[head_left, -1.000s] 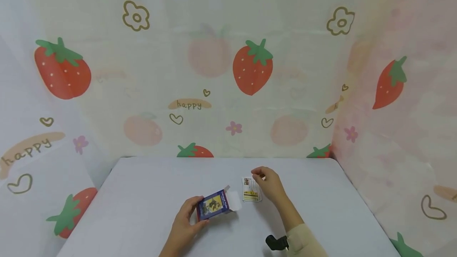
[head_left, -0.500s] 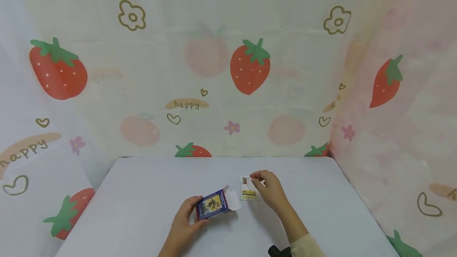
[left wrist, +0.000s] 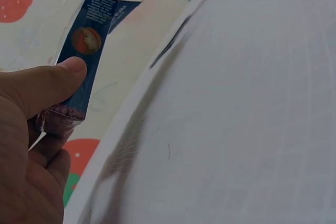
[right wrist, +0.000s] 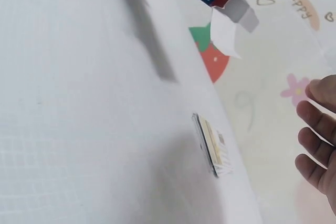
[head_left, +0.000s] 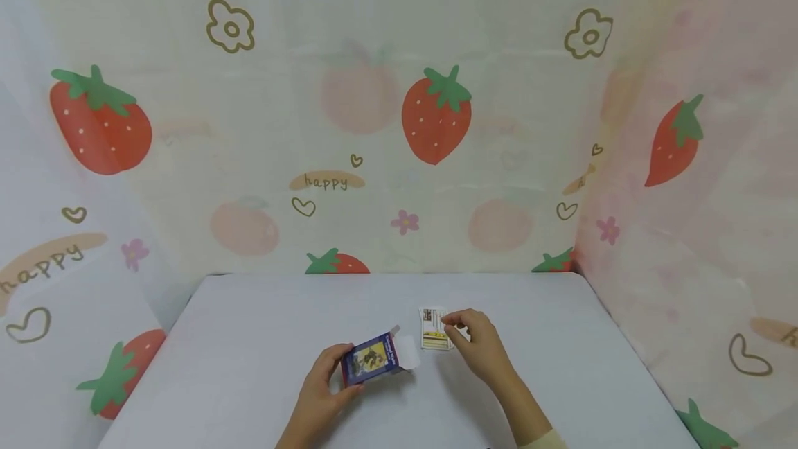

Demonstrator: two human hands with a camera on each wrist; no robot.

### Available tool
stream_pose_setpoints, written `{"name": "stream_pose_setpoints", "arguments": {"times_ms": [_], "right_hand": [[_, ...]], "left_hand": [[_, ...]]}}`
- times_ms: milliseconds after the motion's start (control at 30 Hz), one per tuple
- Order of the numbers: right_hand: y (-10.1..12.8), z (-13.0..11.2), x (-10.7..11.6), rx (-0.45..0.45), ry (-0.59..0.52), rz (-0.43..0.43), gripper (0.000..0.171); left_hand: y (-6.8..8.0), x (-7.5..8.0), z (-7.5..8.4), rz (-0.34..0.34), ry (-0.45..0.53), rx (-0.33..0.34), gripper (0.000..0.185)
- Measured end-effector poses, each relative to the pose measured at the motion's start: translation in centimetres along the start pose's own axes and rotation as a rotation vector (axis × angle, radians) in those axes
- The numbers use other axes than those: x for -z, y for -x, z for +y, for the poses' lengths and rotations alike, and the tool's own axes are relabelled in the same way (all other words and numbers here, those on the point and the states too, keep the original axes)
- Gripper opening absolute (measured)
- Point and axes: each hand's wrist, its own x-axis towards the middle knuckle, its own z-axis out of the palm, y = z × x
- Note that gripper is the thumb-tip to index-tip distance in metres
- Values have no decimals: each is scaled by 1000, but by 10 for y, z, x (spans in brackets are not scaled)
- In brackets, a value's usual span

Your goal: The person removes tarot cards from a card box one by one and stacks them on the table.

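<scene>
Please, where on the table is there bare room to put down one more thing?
The table is bare left of the left hand, along the far edge, and right of the right hand. It is crowded in the middle, between the blue box and the cards.

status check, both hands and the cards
Left hand grips blue card box, flap open. Right hand open beside card stack, not gripping. Nothing between them.

"happy" is printed on the strawberry-patterned curtain (head_left: 328,182) behind the table.
</scene>
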Motion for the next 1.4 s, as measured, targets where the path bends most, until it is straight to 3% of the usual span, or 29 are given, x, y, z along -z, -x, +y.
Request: {"name": "stream_pose_setpoints", "arguments": {"times_ms": [400,633,833,1167,1400], "right_hand": [[19,10,6,-1,51,-1,13],[29,17,9,-2,40,-16,15],[34,23,13,4,57,-6,17],[42,28,26,72,127,10,16],[46,35,35,82,150,11,18]], "left_hand": [[-4,2,-1,-13,-166,12,77],[-8,9,-3,-8,-176,120,75],[-13,9,-5,-61,-154,217,77],[-17,8,-3,-135,-214,221,76],[-18,13,-1,-210,-226,283,78]]}}
